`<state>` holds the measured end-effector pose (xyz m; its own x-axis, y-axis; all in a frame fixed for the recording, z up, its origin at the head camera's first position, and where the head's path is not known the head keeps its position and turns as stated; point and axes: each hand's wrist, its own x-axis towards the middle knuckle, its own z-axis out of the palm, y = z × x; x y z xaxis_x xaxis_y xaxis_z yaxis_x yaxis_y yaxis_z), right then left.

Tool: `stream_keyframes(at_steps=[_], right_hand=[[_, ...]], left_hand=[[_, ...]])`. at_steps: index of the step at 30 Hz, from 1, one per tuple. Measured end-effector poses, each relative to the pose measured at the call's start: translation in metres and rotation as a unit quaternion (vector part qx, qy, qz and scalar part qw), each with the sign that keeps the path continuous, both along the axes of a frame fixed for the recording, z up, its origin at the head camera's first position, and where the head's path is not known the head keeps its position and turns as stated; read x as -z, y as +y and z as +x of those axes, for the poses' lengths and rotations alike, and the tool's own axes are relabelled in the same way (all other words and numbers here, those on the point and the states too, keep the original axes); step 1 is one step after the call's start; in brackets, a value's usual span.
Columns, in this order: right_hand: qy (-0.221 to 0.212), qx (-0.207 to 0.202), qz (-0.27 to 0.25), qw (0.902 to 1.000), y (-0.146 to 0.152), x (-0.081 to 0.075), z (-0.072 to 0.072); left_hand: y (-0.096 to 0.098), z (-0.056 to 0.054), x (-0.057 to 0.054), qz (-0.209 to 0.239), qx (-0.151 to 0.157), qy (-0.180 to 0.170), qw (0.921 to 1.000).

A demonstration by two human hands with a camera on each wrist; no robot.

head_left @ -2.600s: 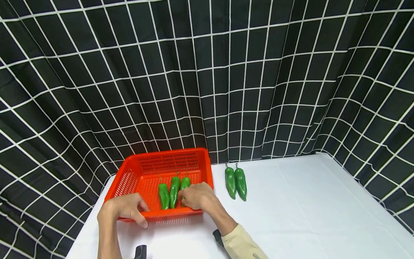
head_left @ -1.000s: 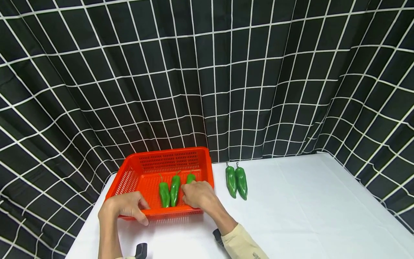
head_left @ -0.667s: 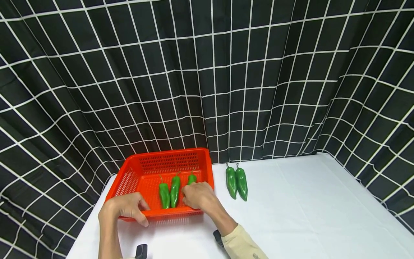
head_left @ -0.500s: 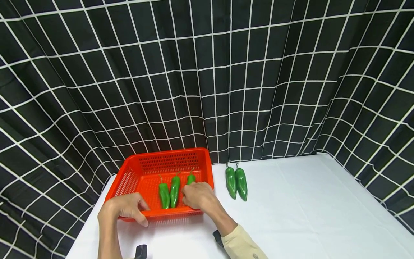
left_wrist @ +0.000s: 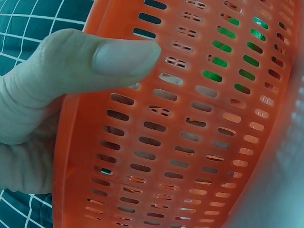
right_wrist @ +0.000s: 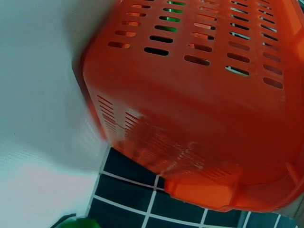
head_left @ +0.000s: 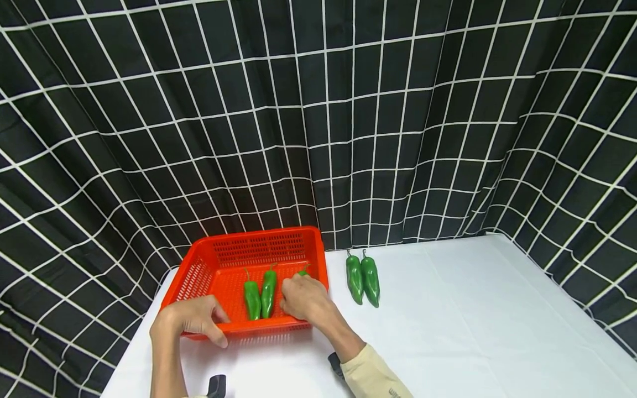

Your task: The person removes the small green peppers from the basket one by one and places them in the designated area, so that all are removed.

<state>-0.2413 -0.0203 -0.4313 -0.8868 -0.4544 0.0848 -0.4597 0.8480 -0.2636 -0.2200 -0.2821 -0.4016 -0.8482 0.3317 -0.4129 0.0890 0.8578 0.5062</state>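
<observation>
A red plastic basket [head_left: 239, 327] with slotted walls stands at the table's left. My left hand [head_left: 191, 316] grips its front rim; in the left wrist view the thumb [left_wrist: 121, 59] lies along the outer wall and the fingers go behind it. Inside, near the right wall, my right hand [head_left: 307, 298] holds a green chili pepper [head_left: 303, 272], only its stem end showing past the knuckles. To its left lie two more green peppers, one [head_left: 252, 299] beside the other [head_left: 269, 293], stems pointing away. The right wrist view shows the basket's outside [right_wrist: 190, 95], hiding that hand.
Two darker green peppers, a left one [head_left: 355, 279] and a right one [head_left: 370, 281], lie side by side on the white tablecloth [head_left: 463, 309] right of the basket. A black curtain with white grid lines [head_left: 368, 121] hangs behind the table.
The right hand has shifted slightly right inside the basket, and the pepper under it has moved right, away from the other two. The left hand keeps its place on the rim.
</observation>
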Motion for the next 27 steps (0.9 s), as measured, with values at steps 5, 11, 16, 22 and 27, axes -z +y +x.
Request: stream_keyframes(at_steps=[5,11,16,22,27], right_hand=[[0.01,0.009,-0.028,0.9995,-0.0012,0.0003,0.0016],[0.039,0.019,-0.056,0.9975,-0.0023,0.0012,-0.0003],[0.061,0.027,-0.06,0.9959,-0.0029,0.0019,-0.0018],[0.059,0.036,-0.099,0.9927,-0.0022,0.0015,-0.0024],[0.054,0.044,-0.144,0.9871,0.0015,-0.0053,-0.003]], left_hand=[[-0.0006,-0.0003,0.0013,0.003,0.003,0.002,1.0],[0.0006,-0.0003,0.0001,-0.001,-0.006,0.0,1.0],[0.0004,-0.0002,-0.0011,0.001,-0.002,0.004,1.0],[-0.0001,-0.0001,-0.0014,-0.002,-0.005,0.001,1.0],[0.0005,-0.002,-0.0022,-0.004,-0.004,0.004,1.0]])
